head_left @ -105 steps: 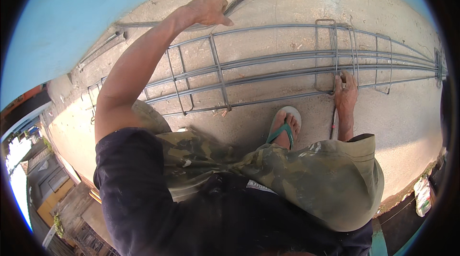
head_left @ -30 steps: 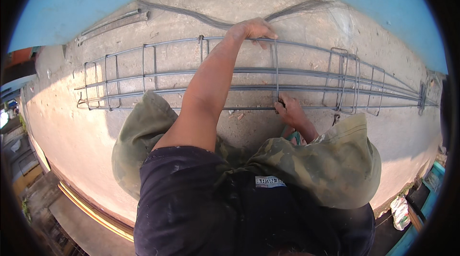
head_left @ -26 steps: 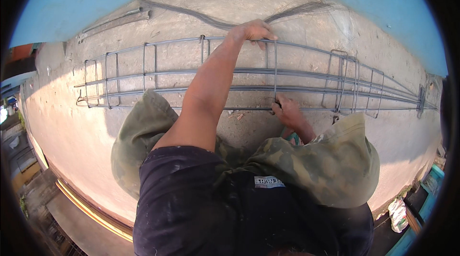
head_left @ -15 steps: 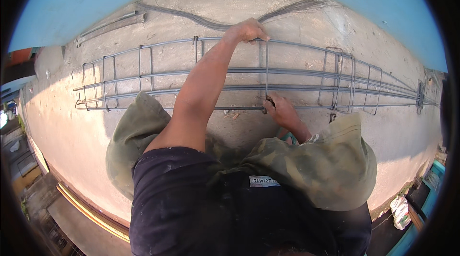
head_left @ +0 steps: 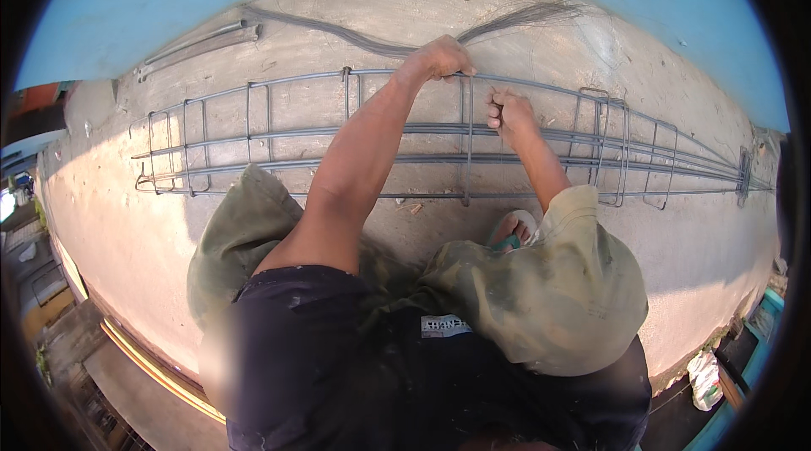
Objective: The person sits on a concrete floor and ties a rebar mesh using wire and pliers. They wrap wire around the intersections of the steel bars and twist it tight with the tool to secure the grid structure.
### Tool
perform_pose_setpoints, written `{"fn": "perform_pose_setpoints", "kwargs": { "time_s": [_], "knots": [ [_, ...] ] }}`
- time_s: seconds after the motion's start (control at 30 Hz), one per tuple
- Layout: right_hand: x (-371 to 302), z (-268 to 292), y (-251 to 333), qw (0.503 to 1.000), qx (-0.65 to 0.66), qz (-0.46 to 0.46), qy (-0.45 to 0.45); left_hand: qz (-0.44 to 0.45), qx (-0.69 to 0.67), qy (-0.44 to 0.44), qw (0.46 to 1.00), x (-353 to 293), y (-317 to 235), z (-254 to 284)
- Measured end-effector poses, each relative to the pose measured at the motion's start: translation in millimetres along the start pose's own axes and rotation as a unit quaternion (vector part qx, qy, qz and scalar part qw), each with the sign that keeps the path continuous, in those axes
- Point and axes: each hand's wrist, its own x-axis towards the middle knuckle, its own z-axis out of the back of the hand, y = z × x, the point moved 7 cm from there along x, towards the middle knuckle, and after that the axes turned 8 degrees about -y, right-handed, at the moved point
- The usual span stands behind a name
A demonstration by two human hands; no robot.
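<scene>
left hand [head_left: 444, 59]: grasping rebar cage [head_left: 467, 127] at far bar | right hand [head_left: 513, 118]: half-clenched above cage, cannot tell if holding anything

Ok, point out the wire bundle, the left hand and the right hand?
Wire bundle [head_left: 509, 21]: head view, its right part.
Left hand [head_left: 443, 56]: head view, back of it.
Right hand [head_left: 516, 116]: head view, its middle.

At centre, the left arm [head_left: 346, 160] hides some rebar [head_left: 431, 127]; whether the curled right hand [head_left: 510, 113] holds anything is unclear. Below, trousers [head_left: 541, 299] partly cover a foot [head_left: 514, 227]; the bottom edge crops the shirt [head_left: 355, 366].
</scene>
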Motion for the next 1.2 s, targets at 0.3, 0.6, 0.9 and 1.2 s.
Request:
{"fn": "perform_pose_setpoints", "kwargs": {
  "time_s": [0.3,0.6,0.9,1.2],
  "knots": [
    [32,-30,-8,0.995,0.06,0.006,0.08,-0.01,-0.04,0.006,0.999,-3,8,2],
    [2,-14,-6,0.996,-0.063,0.063,0.022,-0.008,-0.012,0.024,1.0,-9,-1,1],
    [-15,-21,6,0.984,-0.145,0.1,0.003,0.001,-0.026,0.008,1.0,1,6,0],
    [-10,-32,0,0.985,-0.132,0.115,0.0,-0.044,-0.033,0.075,0.996,-2,6,3]
  ]
}}
